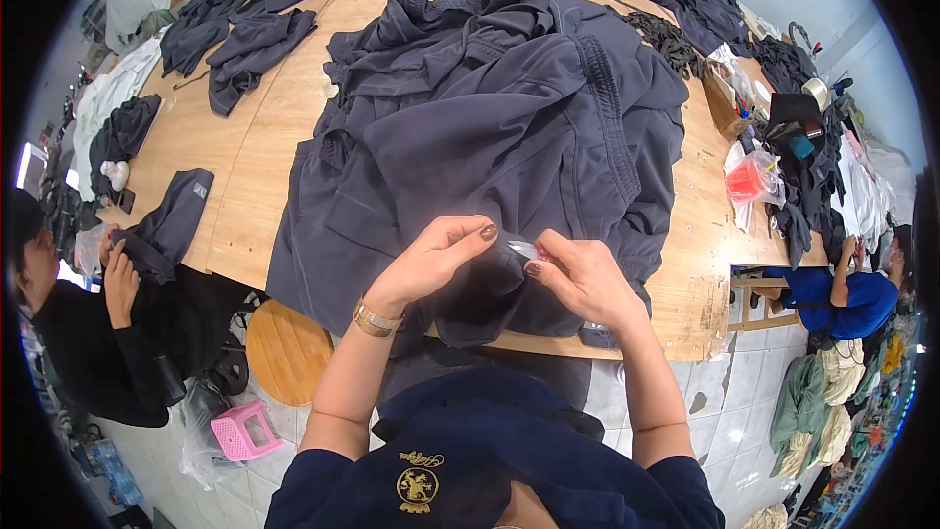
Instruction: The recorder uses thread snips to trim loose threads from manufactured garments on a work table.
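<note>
A large heap of dark grey garments with gathered elastic waistbands (pixel 480 108) covers the table in front of me. At its near edge my left hand (pixel 431 260) is closed in a pinch, thumb against forefinger; whatever lies between the fingertips is too small to make out. Close by on the right, my right hand (pixel 587 279) grips a small pair of thread snips (pixel 524 250). Their silvery blades point left toward my left fingertips, and a bit of pink shows by the fingers. Dark cloth hangs below both hands over the table's edge.
The wooden table (pixel 264 108) carries more dark garments (pixel 259 49) at the far left. A plastic bag with something red (pixel 752 176) lies at right. Co-workers sit left and right, another at the far edge. A round wooden stool (pixel 289 353) and pink plastic stool (pixel 245 429) stand lower left.
</note>
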Available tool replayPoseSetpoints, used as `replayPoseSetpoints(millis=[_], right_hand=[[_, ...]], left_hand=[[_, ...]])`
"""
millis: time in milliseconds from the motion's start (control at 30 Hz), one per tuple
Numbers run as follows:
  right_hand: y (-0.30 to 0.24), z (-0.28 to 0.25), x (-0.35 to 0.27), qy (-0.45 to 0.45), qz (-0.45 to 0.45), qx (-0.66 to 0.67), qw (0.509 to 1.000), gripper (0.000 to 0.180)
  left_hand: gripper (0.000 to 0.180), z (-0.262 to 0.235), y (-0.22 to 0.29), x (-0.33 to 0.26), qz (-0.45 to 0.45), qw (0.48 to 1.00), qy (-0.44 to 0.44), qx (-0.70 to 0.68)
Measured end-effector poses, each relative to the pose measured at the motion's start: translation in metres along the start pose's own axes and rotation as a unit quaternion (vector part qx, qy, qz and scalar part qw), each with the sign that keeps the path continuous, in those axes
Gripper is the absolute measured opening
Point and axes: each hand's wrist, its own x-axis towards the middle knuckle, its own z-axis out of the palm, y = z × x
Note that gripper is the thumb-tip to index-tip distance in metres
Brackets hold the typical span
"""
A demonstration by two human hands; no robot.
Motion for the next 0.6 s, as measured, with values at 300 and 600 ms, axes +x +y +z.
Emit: replayPoseSetpoints(millis=[300, 600], right_hand=[[-0.003, -0.003, -0.002, 0.009, -0.038, -0.077, 0.996, 0.035], [0.007, 0.008, 0.001, 0.116, 0.040, 0.091, 0.988, 0.024]], left_hand=[[0.028, 0.004, 0.001, 0.000, -0.007, 0.999, -0.013, 0.038], [0.028, -0.002, -0.003, 0.003, 0.027, 0.998, 0.015, 0.056]])
